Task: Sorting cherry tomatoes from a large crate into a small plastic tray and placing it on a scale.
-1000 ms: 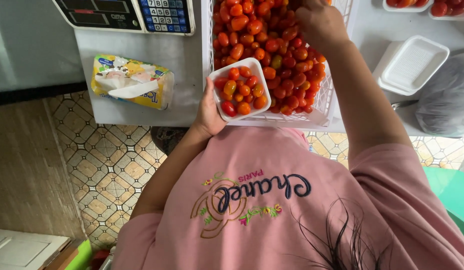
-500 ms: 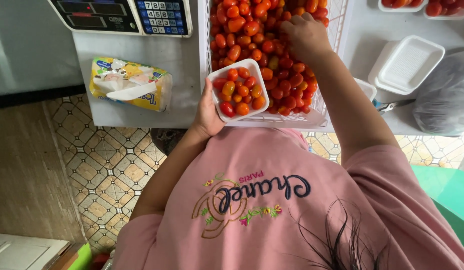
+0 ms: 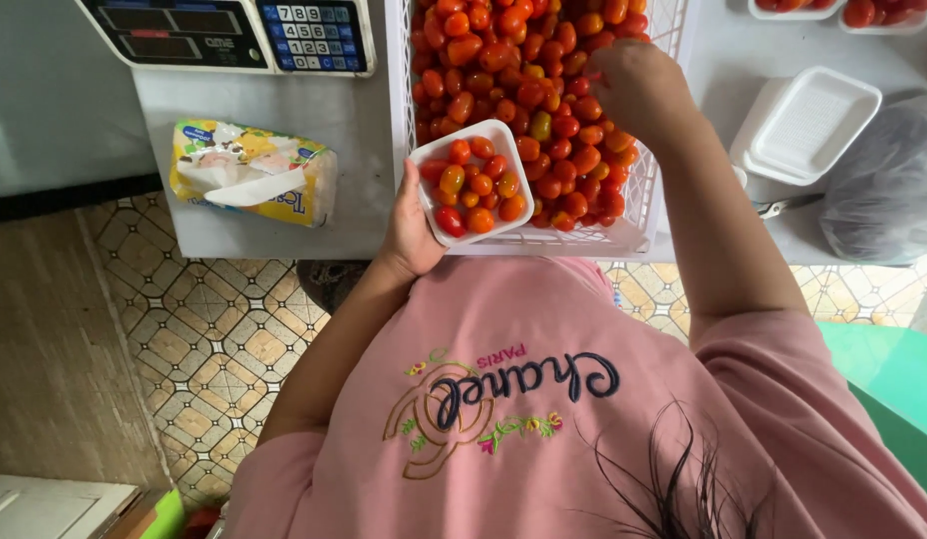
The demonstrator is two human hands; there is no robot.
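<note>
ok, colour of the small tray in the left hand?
White, seen in the head view: small tray, held by the left hand.

Small white foam tray (image 3: 471, 183), matt and smooth, holding glossy, smooth-skinned red and orange cherry tomatoes (image 3: 475, 185); white plastic lattice crate (image 3: 643, 205), hard and slightly shiny; grey table top (image 3: 284, 120), smooth and matt; yellow soft-plastic tissue pack (image 3: 252, 172), crinkled and shiny, paper showing; pink cloth shirt (image 3: 543, 399), matt, with embroidered stitching.
</note>
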